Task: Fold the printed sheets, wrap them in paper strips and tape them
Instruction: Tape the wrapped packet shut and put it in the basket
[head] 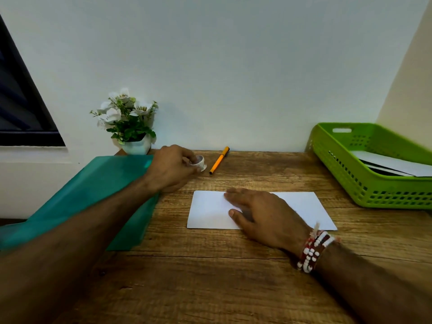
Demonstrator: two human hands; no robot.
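Observation:
A folded white sheet [205,210] lies flat in the middle of the wooden desk [210,265]. My right hand [259,213] rests on it with straight fingers pressing it down. Beyond it and to the left, my left hand [171,167] grips a small roll of clear tape [199,163] just above the desk. More white sheets [392,163] lie in the green basket [364,183] at the right.
An orange pen [219,160] lies near the wall, right of the tape. A green folder [93,195] covers the desk's left side under my left forearm. A small potted plant with white flowers [128,122] stands at the back left.

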